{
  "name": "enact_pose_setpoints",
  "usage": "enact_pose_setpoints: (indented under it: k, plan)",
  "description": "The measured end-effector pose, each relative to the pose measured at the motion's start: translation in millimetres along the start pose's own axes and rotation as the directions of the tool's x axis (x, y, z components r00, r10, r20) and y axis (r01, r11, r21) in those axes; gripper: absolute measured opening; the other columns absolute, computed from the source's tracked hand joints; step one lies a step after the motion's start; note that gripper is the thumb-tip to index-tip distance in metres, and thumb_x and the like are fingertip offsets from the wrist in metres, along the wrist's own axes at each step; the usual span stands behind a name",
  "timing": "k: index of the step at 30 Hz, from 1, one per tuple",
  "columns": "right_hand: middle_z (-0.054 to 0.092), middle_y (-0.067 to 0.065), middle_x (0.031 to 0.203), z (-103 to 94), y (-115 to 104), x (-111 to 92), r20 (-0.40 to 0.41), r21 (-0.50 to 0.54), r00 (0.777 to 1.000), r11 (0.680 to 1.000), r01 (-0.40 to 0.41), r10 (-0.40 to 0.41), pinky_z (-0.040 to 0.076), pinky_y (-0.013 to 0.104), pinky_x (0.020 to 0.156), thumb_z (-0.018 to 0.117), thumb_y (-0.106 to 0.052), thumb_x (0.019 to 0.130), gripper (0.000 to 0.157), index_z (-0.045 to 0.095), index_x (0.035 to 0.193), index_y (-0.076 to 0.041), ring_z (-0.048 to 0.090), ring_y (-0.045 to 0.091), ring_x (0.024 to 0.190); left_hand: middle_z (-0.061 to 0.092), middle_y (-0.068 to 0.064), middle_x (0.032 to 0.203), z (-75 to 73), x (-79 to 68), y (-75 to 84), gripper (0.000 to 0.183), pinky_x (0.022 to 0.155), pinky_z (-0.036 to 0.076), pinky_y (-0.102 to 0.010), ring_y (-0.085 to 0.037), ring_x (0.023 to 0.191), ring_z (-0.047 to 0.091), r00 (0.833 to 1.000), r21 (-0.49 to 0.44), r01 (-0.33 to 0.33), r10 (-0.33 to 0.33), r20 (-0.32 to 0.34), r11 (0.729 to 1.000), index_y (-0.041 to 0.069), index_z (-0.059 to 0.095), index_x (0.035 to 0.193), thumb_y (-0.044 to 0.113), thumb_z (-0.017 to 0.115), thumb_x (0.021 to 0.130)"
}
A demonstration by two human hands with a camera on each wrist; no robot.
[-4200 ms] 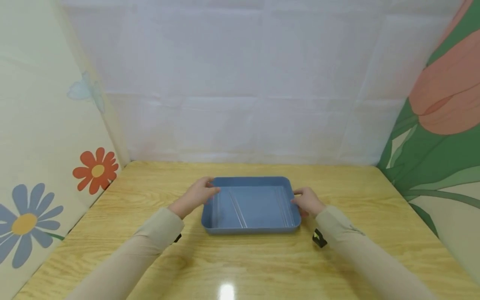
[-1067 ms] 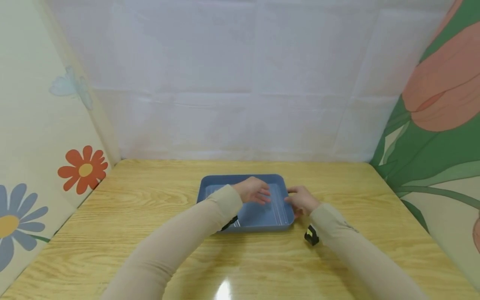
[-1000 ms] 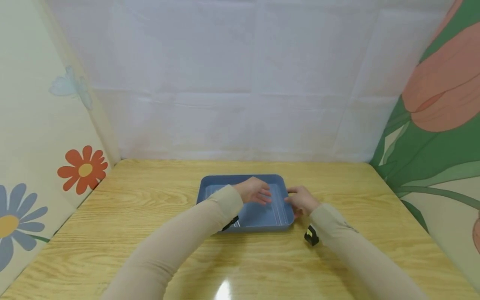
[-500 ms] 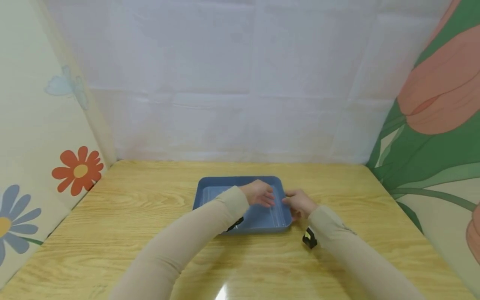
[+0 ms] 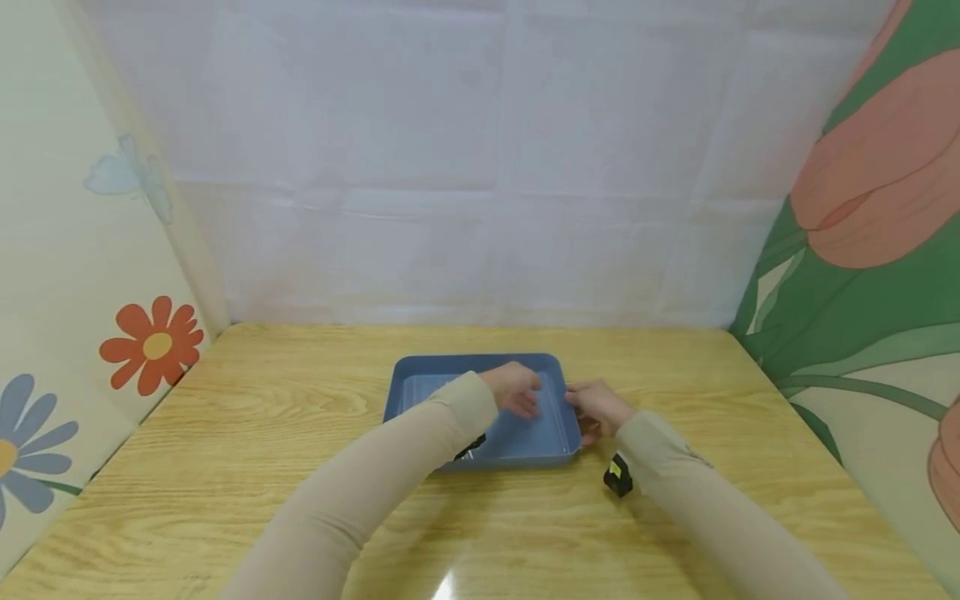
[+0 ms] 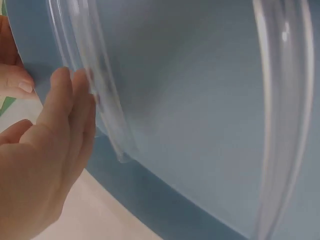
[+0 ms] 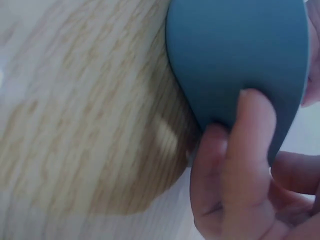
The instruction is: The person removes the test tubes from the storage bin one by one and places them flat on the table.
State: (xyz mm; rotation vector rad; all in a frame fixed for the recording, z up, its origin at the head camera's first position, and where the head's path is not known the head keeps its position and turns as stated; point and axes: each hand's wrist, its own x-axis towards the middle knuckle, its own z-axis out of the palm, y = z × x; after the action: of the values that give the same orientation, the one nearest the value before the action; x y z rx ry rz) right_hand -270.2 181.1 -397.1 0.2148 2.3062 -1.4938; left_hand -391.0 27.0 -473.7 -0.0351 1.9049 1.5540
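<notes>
A blue rectangular tray (image 5: 420, 364) lies on the wooden table, with several clear, thin tubes (image 6: 285, 100) in it. My left hand (image 5: 513, 389) reaches across into its right half. In the left wrist view the fingers (image 6: 75, 115) of that hand are extended together, their tips right at a pair of tubes (image 6: 102, 75) near the tray's end wall. At the tray's right side, my right hand (image 5: 602, 406) holds the wall. The right wrist view shows its fingers (image 7: 250, 150) bent against the outer face, thumb by the rim. My left forearm hides the tray's front left part.
The wooden table (image 5: 300, 392) extends around the tray to a white cloth backdrop (image 5: 480, 167). Flower-printed cloths (image 5: 877, 333) stand at both sides. A black wrist mount (image 5: 618, 477) sits under the right cuff.
My left hand has left the tray's left wall and moved right, over the tubes inside; its fingers shifted slightly in the last half second. My right hand stays at the right wall.
</notes>
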Motion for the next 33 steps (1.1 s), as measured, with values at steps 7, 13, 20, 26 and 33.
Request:
enact_pose_setpoints:
  k: [7, 13, 20, 26, 33]
  plan:
    - [0.065, 0.025, 0.102, -3.4, 1.0, -0.1, 0.013, 0.022, 0.999, 0.999, 0.030, -0.031, 0.053, 0.030, 0.048, 0.044, -0.006, 0.101, 0.047, 0.036, 0.146, 0.007, 0.063, 0.022, 0.070, 0.054, -0.030, 0.126, 35.8, -86.4, 35.5, 0.049, 0.081, 0.056, -0.039, -0.040, 0.101, 0.064, 0.993, 0.207, 0.013, 0.011, -0.113, 0.978, -0.012, 0.037, 0.142, 0.000, 0.051, 0.096]
    - [0.064, 0.027, 0.109, -5.3, -0.7, 3.1, -0.013, 0.020, 0.999, 0.999, 0.049, -0.049, 0.052, 0.030, 0.045, 0.048, -0.003, 0.099, 0.051, 0.035, 0.148, 0.001, 0.063, 0.021, 0.068, 0.055, -0.028, 0.127, 52.8, -115.1, 48.6, 0.037, 0.081, 0.056, -0.037, -0.039, 0.100, 0.066, 0.983, 0.290, 0.017, 0.037, -0.180, 0.957, -0.016, 0.048, 0.130, -0.006, 0.054, 0.095]
    - [0.067, 0.019, 0.100, -7.0, -6.3, 5.6, -0.025, 0.020, 0.999, 0.999, 0.034, -0.033, 0.052, 0.029, 0.046, 0.050, 0.004, 0.095, 0.054, 0.038, 0.147, 0.001, 0.063, 0.021, 0.069, 0.060, -0.022, 0.118, 62.1, -106.0, 47.9, 0.042, 0.070, 0.058, -0.034, -0.032, 0.084, 0.070, 0.976, 0.384, 0.038, 0.048, -0.211, 0.922, -0.012, 0.050, 0.130, 0.000, 0.063, 0.092]
    - [0.066, 0.019, 0.100, -9.1, -9.4, 6.4, -0.029, 0.019, 0.999, 1.000, 0.023, -0.022, 0.052, 0.029, 0.046, 0.051, 0.006, 0.093, 0.056, 0.039, 0.147, -0.001, 0.063, 0.020, 0.068, 0.066, -0.018, 0.084, 68.6, -98.1, 44.7, 0.023, 0.055, 0.056, -0.033, -0.028, 0.065, 0.069, 0.974, 0.490, 0.027, 0.088, -0.210, 0.871, -0.010, 0.064, 0.112, 0.000, 0.064, 0.091]
    - [0.064, 0.022, 0.107, -8.3, -8.7, 9.1, -0.030, 0.006, 0.999, 1.000, 0.030, -0.030, 0.052, 0.029, 0.045, 0.053, 0.007, 0.092, 0.057, 0.041, 0.147, -0.002, 0.062, 0.021, 0.068, 0.063, -0.016, 0.076, 70.8, -91.9, 40.4, 0.022, 0.047, 0.053, -0.030, -0.023, 0.049, 0.060, 0.970, 0.516, 0.016, 0.112, -0.216, 0.856, -0.010, 0.065, 0.106, -0.007, 0.066, 0.084]
